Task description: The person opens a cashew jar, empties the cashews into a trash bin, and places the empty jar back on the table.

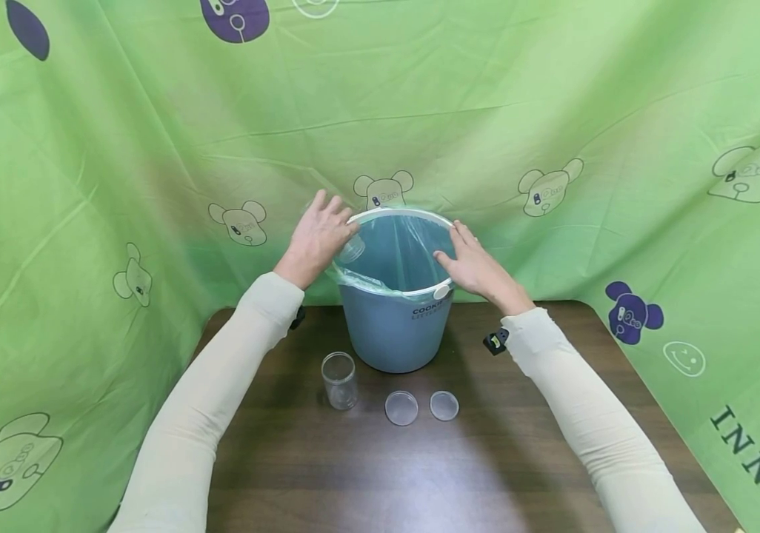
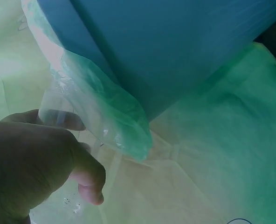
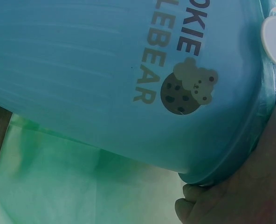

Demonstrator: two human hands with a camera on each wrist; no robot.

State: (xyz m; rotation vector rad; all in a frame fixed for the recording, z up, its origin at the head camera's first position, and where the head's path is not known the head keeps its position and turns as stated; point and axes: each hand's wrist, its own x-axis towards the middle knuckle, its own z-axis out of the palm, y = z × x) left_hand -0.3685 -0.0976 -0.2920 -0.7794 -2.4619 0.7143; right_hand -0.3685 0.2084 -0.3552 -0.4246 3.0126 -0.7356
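A blue trash bin [image 1: 393, 326] with a white rim ring and a thin green bag lining stands at the back of the table. At its left rim my left hand [image 1: 320, 233] holds a clear plastic jar [image 1: 352, 249], tilted with one end over the bin's mouth. In the left wrist view, fingers and thumb lie around the clear jar [image 2: 58, 105], beside the hanging edge of the green bag [image 2: 124, 126]. My right hand [image 1: 476, 266] grips the bin's right rim, thumb toward the inside; its fingertips [image 3: 187, 207] show below the rim in the right wrist view.
A second clear jar [image 1: 340, 381] stands without a lid on the brown table [image 1: 353, 474], in front of the bin to the left. Two clear round lids [image 1: 401, 408] lie flat to its right. Green printed cloth [image 1: 420, 111] hangs behind and at both sides.
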